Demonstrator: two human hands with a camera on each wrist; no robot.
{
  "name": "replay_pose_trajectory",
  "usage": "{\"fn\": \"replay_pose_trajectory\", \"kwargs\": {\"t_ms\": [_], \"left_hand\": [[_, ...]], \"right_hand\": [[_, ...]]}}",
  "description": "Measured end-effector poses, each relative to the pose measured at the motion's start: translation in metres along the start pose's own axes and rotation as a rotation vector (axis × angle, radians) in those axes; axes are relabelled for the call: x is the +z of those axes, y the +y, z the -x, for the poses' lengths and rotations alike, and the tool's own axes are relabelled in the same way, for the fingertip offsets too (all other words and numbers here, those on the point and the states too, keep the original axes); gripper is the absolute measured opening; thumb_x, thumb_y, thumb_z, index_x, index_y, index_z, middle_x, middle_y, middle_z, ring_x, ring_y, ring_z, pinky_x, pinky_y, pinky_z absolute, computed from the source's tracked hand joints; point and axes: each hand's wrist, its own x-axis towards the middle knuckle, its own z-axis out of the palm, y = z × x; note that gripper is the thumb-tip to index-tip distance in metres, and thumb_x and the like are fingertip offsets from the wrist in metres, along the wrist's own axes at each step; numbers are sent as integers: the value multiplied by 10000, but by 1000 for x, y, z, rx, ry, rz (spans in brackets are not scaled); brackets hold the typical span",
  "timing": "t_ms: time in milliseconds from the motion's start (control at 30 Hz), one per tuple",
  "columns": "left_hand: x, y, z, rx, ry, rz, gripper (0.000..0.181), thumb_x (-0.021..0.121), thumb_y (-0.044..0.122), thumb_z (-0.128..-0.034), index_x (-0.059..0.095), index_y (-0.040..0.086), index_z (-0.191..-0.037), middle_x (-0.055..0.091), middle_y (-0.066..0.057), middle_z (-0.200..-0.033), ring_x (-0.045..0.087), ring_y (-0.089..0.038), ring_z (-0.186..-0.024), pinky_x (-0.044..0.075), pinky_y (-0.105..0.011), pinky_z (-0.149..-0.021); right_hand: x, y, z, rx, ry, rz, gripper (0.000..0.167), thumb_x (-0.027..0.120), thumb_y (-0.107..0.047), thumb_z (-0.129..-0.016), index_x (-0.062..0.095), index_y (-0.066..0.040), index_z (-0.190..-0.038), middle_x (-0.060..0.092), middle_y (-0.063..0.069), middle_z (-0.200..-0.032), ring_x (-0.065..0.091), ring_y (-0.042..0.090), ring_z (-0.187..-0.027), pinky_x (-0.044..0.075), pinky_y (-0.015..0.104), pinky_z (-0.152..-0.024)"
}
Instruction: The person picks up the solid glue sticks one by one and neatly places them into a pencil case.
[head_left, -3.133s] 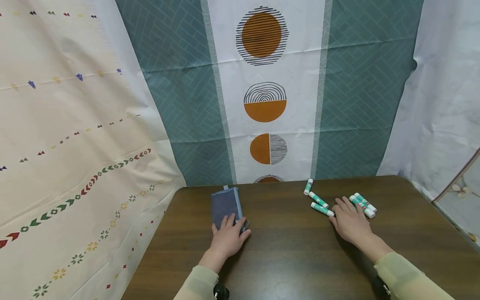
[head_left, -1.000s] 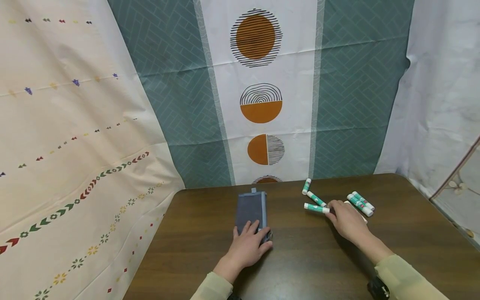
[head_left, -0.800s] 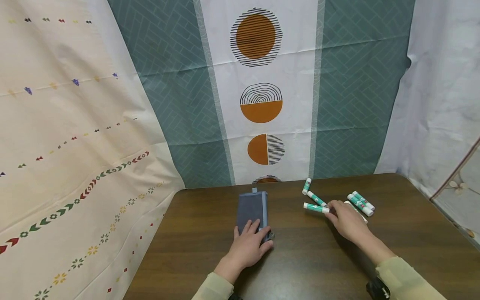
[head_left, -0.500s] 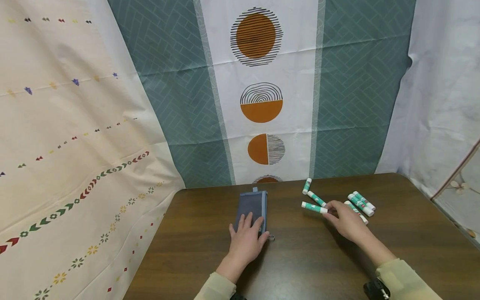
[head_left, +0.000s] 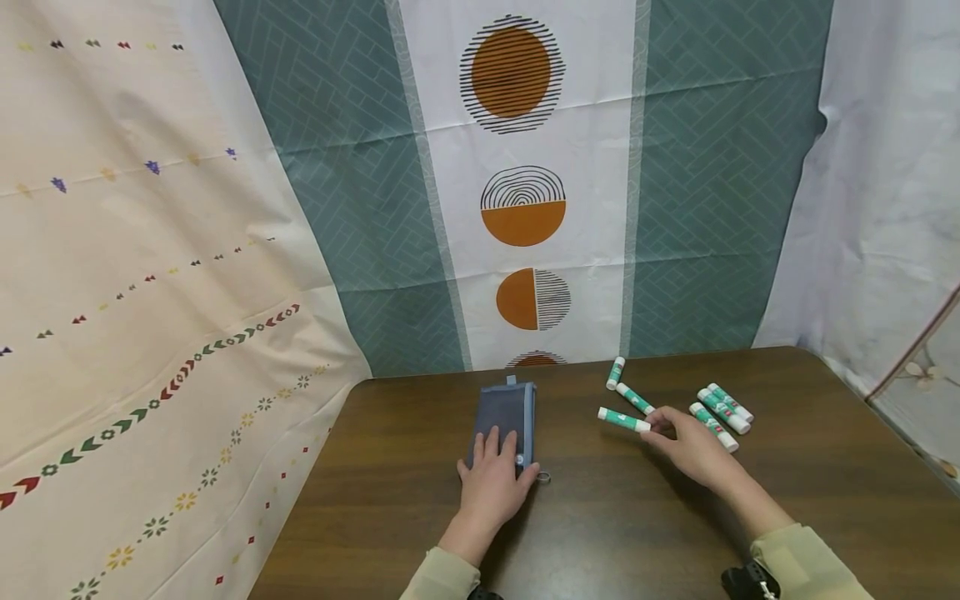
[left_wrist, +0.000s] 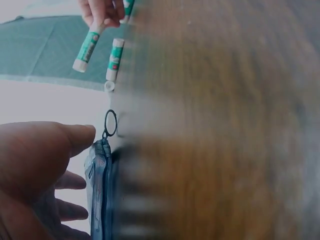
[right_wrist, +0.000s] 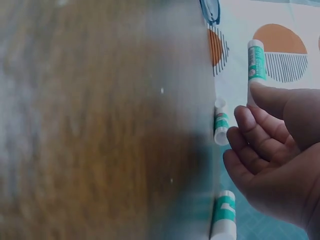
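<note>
"Head view: what a moment!"
"The right hand (head_left: 686,446) pinched a green-and-white cylindrical stick (head_left: 622,419) by one end, right of the flat blue zipped pouch (head_left: 501,408)! The left hand (head_left: 492,479) lay on that pouch, fingers loose."
"Left wrist?"
"Stick well clear of the pouch! A slackened end-pinch could have tipped it, scattering the loose sticks (left_wrist: 115,60)."
"Right wrist: lettering?"
"Print on its green label (right_wrist: 257,62), illegible; no brand readable!"

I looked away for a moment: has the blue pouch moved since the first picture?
Yes. The pouch went rightward: in the head view, its tab was left of the white panel and is now below it.
</note>
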Motion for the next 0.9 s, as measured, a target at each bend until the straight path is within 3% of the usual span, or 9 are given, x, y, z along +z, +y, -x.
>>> {"fn": "replay_pose_trajectory", "kwargs": {"t_ms": [267, 500, 900], "left_hand": [[4, 2, -2, -29, 31, -44, 720, 752, 485, -1020, 569, 75, -1584, 452, -272, -1675, 367, -571, -1553, 328, -827, -1153], [6, 5, -1, -58, 38, -48, 720, 768, 463, -1005, 577, 69, -1576, 462, -274, -1668, 382, -595, -1534, 345, -797, -1165], [11, 9, -2, -58, 91, -41, 590, 737, 389, -1027, 650, 36, -1492, 517, -259, -1630, 420, -581, -1516, 352, -808, -1149]], "right_hand": [[5, -1, 0, -6, -42, -56, 204, 801, -247, -1031, 715, -84, -1120, 712, -25, -989, 640, 190, -941, 533, 442, -845], [7, -6, 0, 29, -63, -104, 245, 801, -273, -1032, 717, -77, -1153, 714, -8, -1015, 633, 201, -954, 527, 411, -823], [17, -13, -3, 56, -95, -146, 279, 802, -318, -1029, 718, -83, -1154, 712, -1, -1023, 628, 204, -959, 515, 396, -819]]}}
